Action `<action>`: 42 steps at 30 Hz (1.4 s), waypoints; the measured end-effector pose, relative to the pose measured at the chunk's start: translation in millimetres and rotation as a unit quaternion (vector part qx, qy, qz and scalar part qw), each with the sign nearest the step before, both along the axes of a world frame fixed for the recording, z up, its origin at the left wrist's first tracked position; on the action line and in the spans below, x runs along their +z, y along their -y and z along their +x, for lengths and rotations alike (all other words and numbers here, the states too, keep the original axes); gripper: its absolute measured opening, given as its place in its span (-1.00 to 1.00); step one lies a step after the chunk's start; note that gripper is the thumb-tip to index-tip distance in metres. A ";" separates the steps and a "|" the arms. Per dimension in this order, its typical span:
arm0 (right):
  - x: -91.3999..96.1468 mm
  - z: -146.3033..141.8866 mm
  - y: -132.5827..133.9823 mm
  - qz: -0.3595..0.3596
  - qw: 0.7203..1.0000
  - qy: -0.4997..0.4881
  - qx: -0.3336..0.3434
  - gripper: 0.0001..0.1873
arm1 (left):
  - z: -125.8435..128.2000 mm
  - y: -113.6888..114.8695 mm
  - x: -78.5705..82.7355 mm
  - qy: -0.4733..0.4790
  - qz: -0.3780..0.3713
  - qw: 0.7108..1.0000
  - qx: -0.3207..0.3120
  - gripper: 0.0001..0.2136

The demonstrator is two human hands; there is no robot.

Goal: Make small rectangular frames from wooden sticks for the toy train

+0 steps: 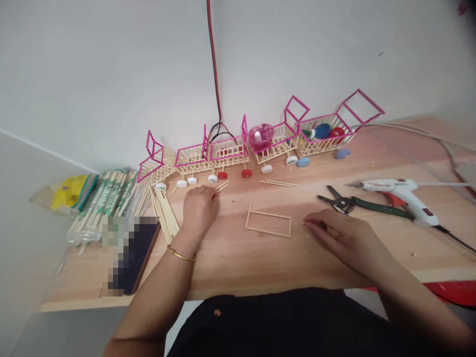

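Here, the stick frame (268, 223) lies flat on the wooden table (238, 263) as the landmark, a thin rectangle with one stick end jutting past a corner. To its right, just beside it, is the right hand (344, 238), thumb and index fingertips close together; I cannot tell whether they pinch anything. To the frame's left rests the left hand (201, 210), fingers curled down beside short loose sticks (223, 186); its grip is hidden, so I cannot tell what it holds. Beyond the frame stands a row of wheeled stick carts (228, 151) with magenta edges. Farther right of the frame lie green-handled pliers (383, 207) and a white glue gun (411, 193). Well left of it are bundled sticks (107, 198) in clear wrapping.
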State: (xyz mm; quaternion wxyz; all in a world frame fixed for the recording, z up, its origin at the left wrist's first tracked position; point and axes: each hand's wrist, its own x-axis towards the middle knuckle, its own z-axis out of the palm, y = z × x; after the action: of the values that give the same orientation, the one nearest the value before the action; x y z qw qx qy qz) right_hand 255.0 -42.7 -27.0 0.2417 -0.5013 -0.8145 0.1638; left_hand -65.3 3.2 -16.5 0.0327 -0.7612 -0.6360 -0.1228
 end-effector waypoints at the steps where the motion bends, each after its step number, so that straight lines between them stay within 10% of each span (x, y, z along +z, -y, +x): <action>1: 0.1 0.0 0.5 -0.001 1.000 0.001 0.000 -0.79 | 2.8 1.3 0.3 0.011 -0.006 1.000 -0.004 -0.83; 10: -8.5 -8.2 3.7 -0.018 1.000 0.002 -0.003 -0.78 | 34.4 16.2 -7.3 0.024 0.007 0.995 -0.093 -0.51; 28: -24.1 -17.2 11.0 0.026 0.996 0.021 -0.081 -0.78 | 33.1 14.0 -20.5 0.138 0.047 0.967 -0.207 -0.63; 42: 4.7 -6.9 4.7 0.010 1.000 -0.016 0.021 -0.78 | 25.2 20.7 7.0 0.191 -0.067 0.924 -0.326 -0.90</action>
State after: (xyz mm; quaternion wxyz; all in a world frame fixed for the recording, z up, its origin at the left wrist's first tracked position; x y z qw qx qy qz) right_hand 248.1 -47.4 -22.3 0.2561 -0.4787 -0.8228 0.1683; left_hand -40.1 -17.5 -9.4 -0.1824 -0.8888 -0.3541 -0.2265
